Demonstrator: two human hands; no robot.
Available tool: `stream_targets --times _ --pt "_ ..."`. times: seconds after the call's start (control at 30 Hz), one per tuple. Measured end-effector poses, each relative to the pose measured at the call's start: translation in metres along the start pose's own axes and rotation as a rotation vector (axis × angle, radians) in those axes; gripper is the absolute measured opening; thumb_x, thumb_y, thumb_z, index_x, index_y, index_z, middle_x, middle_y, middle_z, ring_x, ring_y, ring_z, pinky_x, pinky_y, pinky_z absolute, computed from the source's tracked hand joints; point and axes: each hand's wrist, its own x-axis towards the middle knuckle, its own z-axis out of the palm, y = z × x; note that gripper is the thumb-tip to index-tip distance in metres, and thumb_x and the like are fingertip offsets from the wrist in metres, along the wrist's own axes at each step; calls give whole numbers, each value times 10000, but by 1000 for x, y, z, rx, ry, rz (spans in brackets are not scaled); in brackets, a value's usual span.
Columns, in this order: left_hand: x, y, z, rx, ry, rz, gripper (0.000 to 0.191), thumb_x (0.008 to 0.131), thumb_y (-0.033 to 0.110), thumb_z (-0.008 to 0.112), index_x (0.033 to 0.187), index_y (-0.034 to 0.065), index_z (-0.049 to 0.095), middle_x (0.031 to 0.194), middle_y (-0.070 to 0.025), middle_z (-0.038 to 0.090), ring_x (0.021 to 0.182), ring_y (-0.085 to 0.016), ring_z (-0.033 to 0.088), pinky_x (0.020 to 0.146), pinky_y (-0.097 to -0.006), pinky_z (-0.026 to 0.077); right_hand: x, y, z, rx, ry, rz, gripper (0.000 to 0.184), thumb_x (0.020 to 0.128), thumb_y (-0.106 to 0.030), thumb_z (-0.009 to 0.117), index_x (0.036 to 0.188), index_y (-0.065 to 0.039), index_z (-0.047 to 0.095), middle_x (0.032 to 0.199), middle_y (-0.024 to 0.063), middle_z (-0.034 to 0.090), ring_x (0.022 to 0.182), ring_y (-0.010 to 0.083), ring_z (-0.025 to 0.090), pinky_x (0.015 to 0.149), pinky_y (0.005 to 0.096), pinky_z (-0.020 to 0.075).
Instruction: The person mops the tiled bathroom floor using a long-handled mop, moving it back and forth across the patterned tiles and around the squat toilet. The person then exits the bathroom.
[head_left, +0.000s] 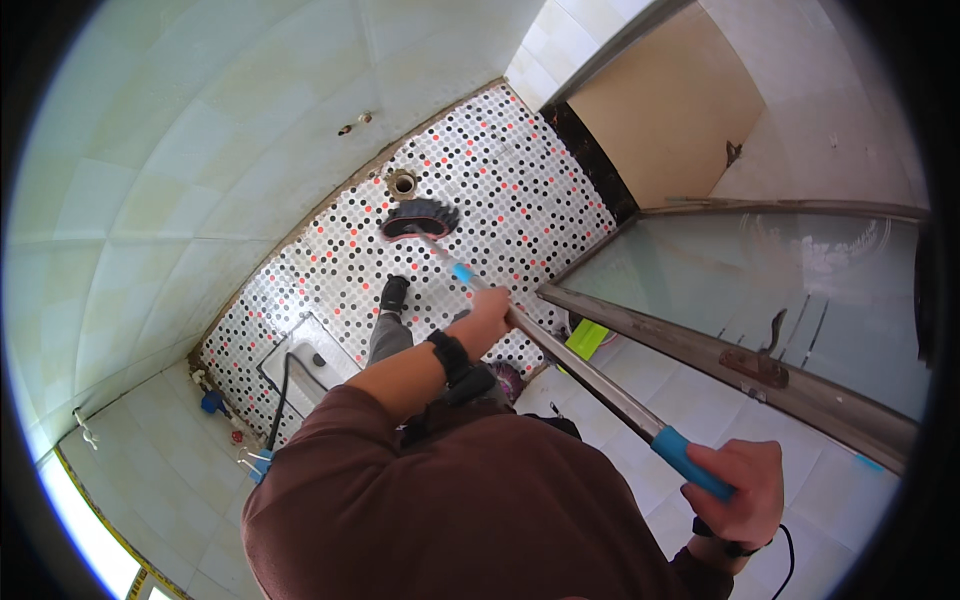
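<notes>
A mop with a dark, shaggy head (421, 219) rests on the dotted tile floor (487, 247), just below an open drain pipe (404, 183). Its metal pole (577, 366) slants down across my front. My left hand (489, 324) grips the pole partway down, above a light-blue collar (463, 272). Around the blue end grip (694, 463) my right hand (739, 484) is closed, at the lower right. Both wrists wear dark bands. My left foot, in a black shoe (394, 293), stands on the tiles below the mop head.
A framed glass door (750, 300) with a metal latch stands open at right, beside a dark threshold (589, 157). A white squat toilet (319, 356) with a black hose (281, 397) lies at left. Something bright green (587, 339) sits by the door's edge. Tiled wall (225, 150) borders the floor.
</notes>
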Motion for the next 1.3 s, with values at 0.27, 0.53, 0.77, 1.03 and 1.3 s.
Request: stream_targets --times 0.27,0.53,0.77,1.03,1.3 --pt "-29 -29 30 -82 48 -86 273 834 78 375 1074 -14 285 960 -174 402 772 -310 524 660 -504 491 -77 75 11 181 335 240 349 525 50 615 870 -1 632 646 117 569 560 211 532 495 272 382" --pt "-59 -22 125 -122 -83 -57 112 855 49 348 935 -14 302 873 -155 355 688 -281 472 651 -501 502 -111 71 -1 77 539 165 260 688 -81 575 933 3 597 873 164 566 729 223 519 632 274 403" --pt "14 45 190 -228 -410 106 122 797 -6 385 917 -11 362 747 -145 435 567 -263 478 527 -436 483 -20 48 27 -176 578 -21 246 657 8 611 902 27 599 836 183 607 700 302 598 615 334 465" --pt "145 78 135 -136 -420 182 69 769 -14 457 831 -11 426 689 -136 485 562 -241 513 487 -394 442 102 -2 91 -269 409 -215 177 685 -21 624 858 -3 593 790 127 589 600 275 555 495 325 427" --pt "-2 65 45 -256 -184 91 141 788 31 496 878 -7 394 737 -113 459 593 -268 540 539 -442 509 66 -52 26 -288 271 -383 215 559 -26 602 771 10 614 790 182 617 592 273 553 555 311 402"
